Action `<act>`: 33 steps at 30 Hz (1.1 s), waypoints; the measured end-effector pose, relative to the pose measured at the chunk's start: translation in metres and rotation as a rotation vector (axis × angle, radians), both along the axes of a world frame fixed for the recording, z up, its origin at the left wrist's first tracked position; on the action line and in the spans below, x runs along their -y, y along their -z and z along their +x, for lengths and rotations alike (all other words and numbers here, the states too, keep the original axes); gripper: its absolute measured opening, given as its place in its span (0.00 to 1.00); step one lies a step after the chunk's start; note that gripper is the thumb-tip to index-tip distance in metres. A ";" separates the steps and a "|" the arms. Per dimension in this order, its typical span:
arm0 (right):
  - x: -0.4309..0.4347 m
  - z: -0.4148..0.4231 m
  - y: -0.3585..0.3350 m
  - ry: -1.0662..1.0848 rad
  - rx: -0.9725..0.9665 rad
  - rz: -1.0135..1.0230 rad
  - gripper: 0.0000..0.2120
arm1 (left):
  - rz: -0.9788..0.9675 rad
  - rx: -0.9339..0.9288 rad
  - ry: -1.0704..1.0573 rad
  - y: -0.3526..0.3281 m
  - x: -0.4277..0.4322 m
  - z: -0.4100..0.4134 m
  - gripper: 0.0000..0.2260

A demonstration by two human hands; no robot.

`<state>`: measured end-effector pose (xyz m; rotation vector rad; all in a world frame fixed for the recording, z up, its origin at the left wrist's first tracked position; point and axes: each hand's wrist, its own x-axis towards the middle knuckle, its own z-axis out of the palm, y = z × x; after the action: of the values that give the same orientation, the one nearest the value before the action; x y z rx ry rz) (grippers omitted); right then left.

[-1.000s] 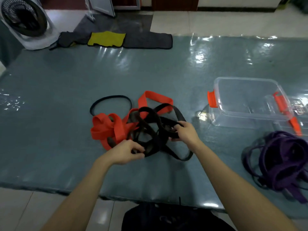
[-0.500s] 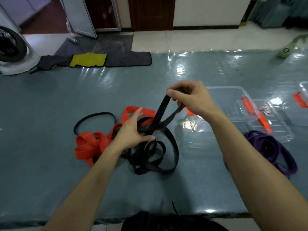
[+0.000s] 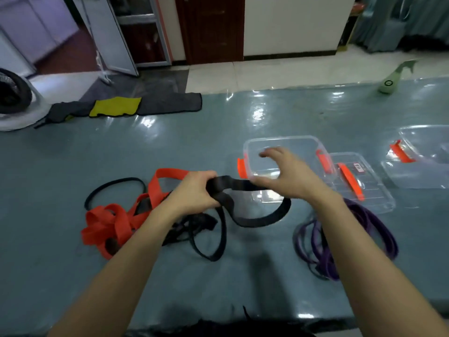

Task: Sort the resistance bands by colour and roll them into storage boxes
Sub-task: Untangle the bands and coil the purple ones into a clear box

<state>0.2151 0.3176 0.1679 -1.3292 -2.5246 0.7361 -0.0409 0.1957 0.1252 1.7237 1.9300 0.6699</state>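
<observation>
a person's left hand [image 3: 194,193] clenches round one end of a black resistance band [image 3: 262,218], lifted above a table [image 3: 73,276]. the right hand [image 3: 286,176] is open, its blurred fingers spread, and the band passes under its thumb before sagging in a loop. behind that hand stands a clear storage box [image 3: 279,139] with orange latches. the table wears a glossy blue-grey cover; beyond it are a pale tiled floor [image 3: 279,71], a dark door [image 3: 211,27] and a grey-and-yellow cloth [image 3: 116,107] on the far edge. in view: two clear boxes, the second [image 3: 413,183] at far right, and one clear lid [image 3: 379,198] between them. three tangles lie on the cover, red bands [image 3: 114,222], more black bands [image 3: 218,242] and purple bands [image 3: 379,229], their numbers impossible to tell, and one thin black loop [image 3: 109,184].
</observation>
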 end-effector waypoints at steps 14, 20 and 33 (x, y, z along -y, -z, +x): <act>-0.004 0.073 -0.027 -0.293 -0.304 -0.093 0.19 | 0.026 0.059 0.015 -0.012 -0.022 0.125 0.31; -0.028 0.133 -0.054 -0.213 -0.478 -0.103 0.15 | -0.115 0.076 -0.188 0.031 -0.018 0.135 0.08; -0.049 0.147 -0.076 -0.259 -0.045 0.024 0.23 | 0.452 0.125 -0.336 -0.177 -0.033 0.128 0.16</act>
<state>0.3618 0.3667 0.2439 -0.9768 -2.6893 0.7708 0.0873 0.2290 0.3021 1.5551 2.1118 1.3937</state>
